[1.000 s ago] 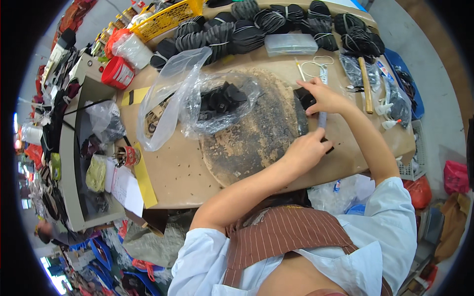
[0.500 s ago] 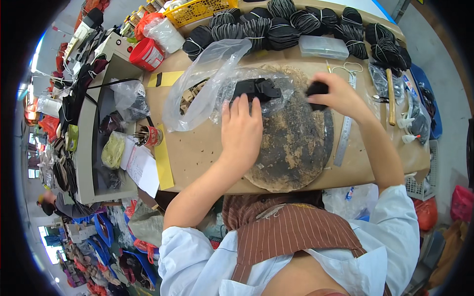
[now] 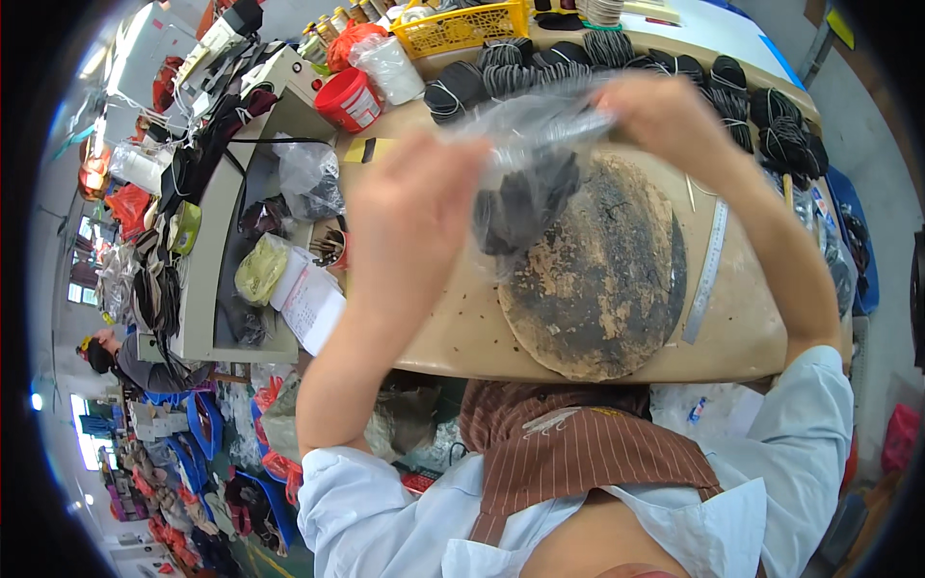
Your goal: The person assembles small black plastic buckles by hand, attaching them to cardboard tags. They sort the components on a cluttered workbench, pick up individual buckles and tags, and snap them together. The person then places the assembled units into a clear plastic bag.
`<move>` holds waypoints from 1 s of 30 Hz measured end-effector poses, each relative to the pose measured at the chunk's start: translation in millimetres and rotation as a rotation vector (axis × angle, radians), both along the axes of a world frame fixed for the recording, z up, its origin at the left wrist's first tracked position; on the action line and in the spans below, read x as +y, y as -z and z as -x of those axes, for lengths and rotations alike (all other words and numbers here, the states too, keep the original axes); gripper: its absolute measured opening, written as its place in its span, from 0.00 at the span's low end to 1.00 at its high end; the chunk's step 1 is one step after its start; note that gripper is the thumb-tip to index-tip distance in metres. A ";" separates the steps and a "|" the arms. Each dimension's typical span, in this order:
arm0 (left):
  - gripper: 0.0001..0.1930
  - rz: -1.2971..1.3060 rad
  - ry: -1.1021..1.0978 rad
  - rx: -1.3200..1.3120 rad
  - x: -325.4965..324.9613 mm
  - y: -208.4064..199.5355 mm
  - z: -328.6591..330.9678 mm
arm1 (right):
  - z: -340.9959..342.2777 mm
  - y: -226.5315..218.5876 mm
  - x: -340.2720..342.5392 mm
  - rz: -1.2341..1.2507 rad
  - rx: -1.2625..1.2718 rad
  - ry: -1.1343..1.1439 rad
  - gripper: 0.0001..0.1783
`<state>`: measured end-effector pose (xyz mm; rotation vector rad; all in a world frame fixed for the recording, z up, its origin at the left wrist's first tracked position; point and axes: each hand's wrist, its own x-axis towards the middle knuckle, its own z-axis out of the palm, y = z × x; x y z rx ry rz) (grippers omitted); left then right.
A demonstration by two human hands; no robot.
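Observation:
A clear plastic bag hangs stretched between my two raised hands, with black pieces bunched in its lower part. My left hand, blurred by motion, grips one upper side of the bag. The opposite upper corner is pinched in my right hand, with the fingers closed. Beneath the bag lies a round, worn dark board with tan patches, partly covered by it. What the black pieces are cannot be made out through the plastic.
Black cord bundles line the back of the table. A yellow basket and red bucket stand back left. A steel ruler lies right of the board. Papers and bags fill the grey shelf at left.
Both hands have risen off the table, lifting the plastic bag. The loose black pieces that lay on plastic and in my right hand now appear inside the bag. The view has shifted slightly.

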<state>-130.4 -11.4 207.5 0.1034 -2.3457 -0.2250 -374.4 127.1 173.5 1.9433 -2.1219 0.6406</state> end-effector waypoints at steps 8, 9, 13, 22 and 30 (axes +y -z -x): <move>0.05 -0.386 0.170 0.275 -3.5 -21.8 34.0 | -1.9 -44.5 30.6 0.436 -0.013 -0.108 0.44; 0.04 -0.377 0.189 0.241 6.9 -15.2 35.9 | -6.1 -28.7 39.7 0.313 -0.202 -0.133 0.53; 0.11 -0.266 0.386 0.072 30.4 10.4 40.5 | -55.2 95.7 50.4 -0.035 -0.337 -0.053 0.60; 0.36 0.121 -0.338 -0.289 -14.6 5.1 13.3 | -8.5 155.4 55.7 0.413 -1.489 0.107 0.11; 0.15 -0.106 -0.486 -0.589 -46.6 15.0 4.9 | -36.1 2.9 5.1 0.668 -1.841 0.010 0.21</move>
